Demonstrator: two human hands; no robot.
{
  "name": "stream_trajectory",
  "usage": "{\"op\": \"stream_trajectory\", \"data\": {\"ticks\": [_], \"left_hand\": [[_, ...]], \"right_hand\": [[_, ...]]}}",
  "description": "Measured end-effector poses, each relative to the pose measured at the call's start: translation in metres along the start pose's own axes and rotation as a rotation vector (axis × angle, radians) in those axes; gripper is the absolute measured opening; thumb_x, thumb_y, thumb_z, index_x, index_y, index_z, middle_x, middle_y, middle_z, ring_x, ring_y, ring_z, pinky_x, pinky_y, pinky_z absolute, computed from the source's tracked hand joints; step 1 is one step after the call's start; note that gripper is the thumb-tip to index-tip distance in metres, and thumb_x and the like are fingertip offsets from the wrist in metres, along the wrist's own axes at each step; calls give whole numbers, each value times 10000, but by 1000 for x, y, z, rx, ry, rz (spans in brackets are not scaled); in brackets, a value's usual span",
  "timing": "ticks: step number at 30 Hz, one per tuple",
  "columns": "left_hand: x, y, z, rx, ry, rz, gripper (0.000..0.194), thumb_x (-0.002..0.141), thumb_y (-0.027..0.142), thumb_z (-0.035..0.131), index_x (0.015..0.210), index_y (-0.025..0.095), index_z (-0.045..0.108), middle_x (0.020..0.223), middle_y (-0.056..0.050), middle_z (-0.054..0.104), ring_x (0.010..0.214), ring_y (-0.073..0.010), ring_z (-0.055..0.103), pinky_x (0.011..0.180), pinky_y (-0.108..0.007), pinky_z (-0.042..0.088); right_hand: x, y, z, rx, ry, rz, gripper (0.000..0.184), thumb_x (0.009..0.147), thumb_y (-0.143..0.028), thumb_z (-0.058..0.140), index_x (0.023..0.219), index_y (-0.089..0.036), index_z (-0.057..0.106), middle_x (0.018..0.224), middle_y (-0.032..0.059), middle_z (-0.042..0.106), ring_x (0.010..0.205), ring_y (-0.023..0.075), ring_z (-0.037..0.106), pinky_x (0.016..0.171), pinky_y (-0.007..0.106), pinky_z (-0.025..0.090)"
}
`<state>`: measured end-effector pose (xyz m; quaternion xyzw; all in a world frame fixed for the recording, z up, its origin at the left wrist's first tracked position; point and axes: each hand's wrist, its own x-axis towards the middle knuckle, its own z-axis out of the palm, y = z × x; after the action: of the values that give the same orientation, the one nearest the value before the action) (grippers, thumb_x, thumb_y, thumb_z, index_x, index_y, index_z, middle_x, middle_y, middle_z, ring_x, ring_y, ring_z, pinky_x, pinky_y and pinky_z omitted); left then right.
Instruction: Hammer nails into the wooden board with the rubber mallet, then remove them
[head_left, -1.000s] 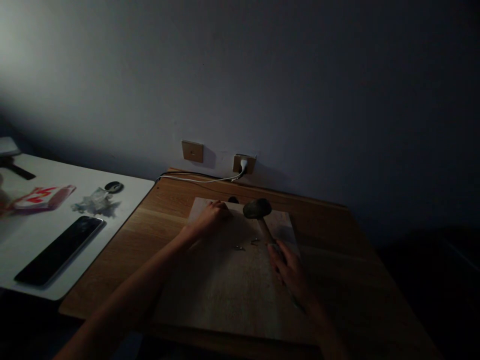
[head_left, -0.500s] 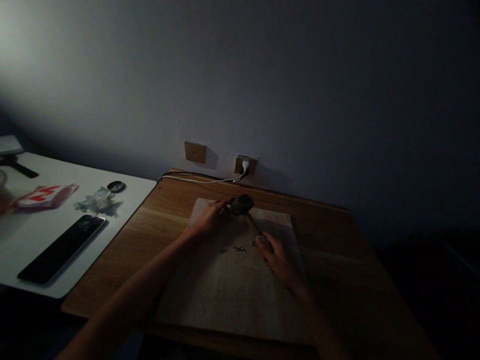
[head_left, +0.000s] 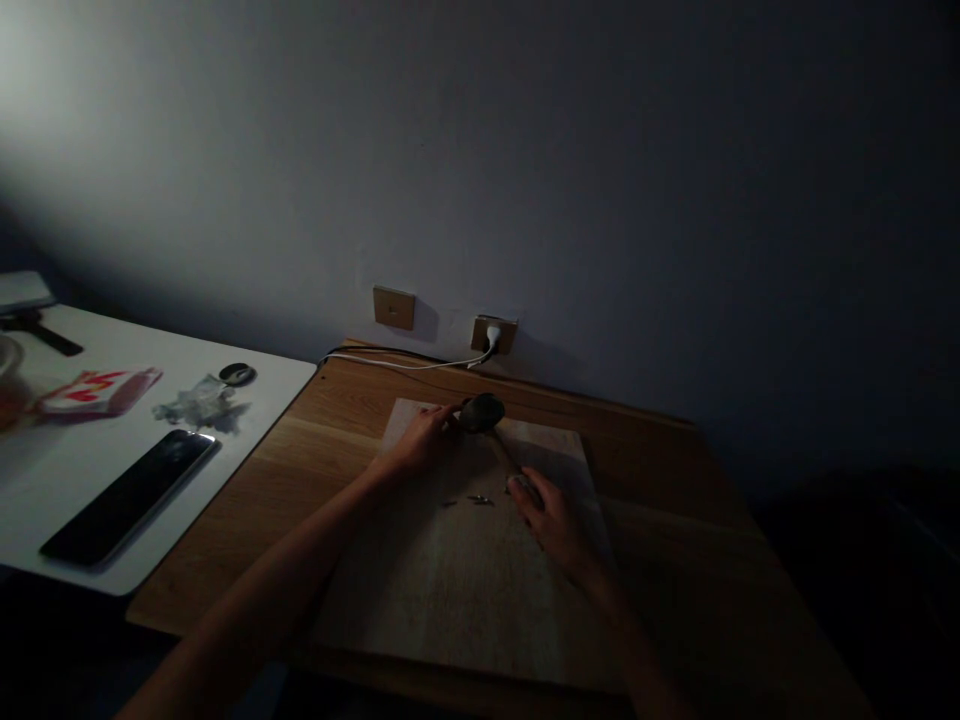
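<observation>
My right hand is wrapped around the wooden handle of a mallet with a dark, rounded head. The head is raised over the far part of a pale wooden board. Close beside it, at the board's far left, my left hand has its fingertips drawn together. Whatever they pinch is hidden behind the mallet head and in shadow. Several small metal pieces, perhaps screws or nails, lie on the board between my hands.
The board rests on a brown wooden table against the wall. A white table adjoins at left, bearing a phone, a red-and-white packet, crumpled clear plastic and a round dark object. Cables run to a wall socket.
The mallet head has dipped very slightly, with my right hand nearly in the same place. My left hand stays beside it. The whole view has shifted a little.
</observation>
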<state>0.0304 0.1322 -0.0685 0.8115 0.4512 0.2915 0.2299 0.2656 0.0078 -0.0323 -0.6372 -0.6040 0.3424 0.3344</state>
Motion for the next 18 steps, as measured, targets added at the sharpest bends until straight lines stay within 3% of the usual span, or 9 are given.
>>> {"op": "stream_trajectory", "data": {"ticks": [4, 8, 11, 13, 16, 18], "left_hand": [[1, -7, 5, -39, -1, 12, 497, 834, 127, 628, 1318, 224, 574, 1074, -48, 750, 943, -197, 705, 883, -310, 524], [0, -11, 5, -22, 8, 58, 596, 808, 156, 676, 1380, 219, 519, 1164, -71, 704, 1046, -220, 668, 928, -338, 512], [-5, 0, -4, 58, 55, 89, 614, 789, 236, 728, 1367, 194, 525, 1257, -117, 618, 1139, -255, 608, 959, -375, 501], [-11, 17, -11, 155, 40, 157, 544, 818, 304, 723, 1322, 189, 555, 1272, -129, 590, 1149, -268, 588, 973, -405, 482], [-23, 48, -18, 333, -158, 413, 385, 888, 375, 678, 1225, 201, 615, 1151, -98, 662, 1097, -270, 602, 969, -428, 441], [-32, 67, -18, 433, -270, 545, 249, 937, 335, 629, 1150, 206, 649, 1020, -69, 704, 1029, -250, 626, 944, -413, 425]], "right_hand": [[3, 5, 2, -39, -27, -5, 576, 884, -651, 511, 1146, -179, 712, 1064, 140, 757, 1035, 311, 697, 891, 395, 525], [2, 7, -1, -55, -44, 18, 526, 868, -627, 551, 1123, -197, 714, 1077, 132, 756, 1056, 321, 691, 905, 414, 520], [-5, 4, -11, 32, -10, 56, 527, 878, -645, 543, 1091, -190, 701, 889, 87, 737, 865, 264, 703, 741, 341, 540], [-11, 1, -20, 98, 8, 108, 534, 877, -671, 540, 1065, -191, 681, 696, 23, 644, 650, 198, 638, 559, 273, 481], [-20, -1, -30, 194, 14, 164, 530, 861, -702, 548, 1004, -200, 637, 578, -58, 470, 459, 110, 450, 409, 217, 323], [-23, -1, -34, 239, 22, 197, 548, 835, -725, 559, 991, -202, 608, 566, -80, 424, 420, 86, 372, 379, 206, 265]]}}
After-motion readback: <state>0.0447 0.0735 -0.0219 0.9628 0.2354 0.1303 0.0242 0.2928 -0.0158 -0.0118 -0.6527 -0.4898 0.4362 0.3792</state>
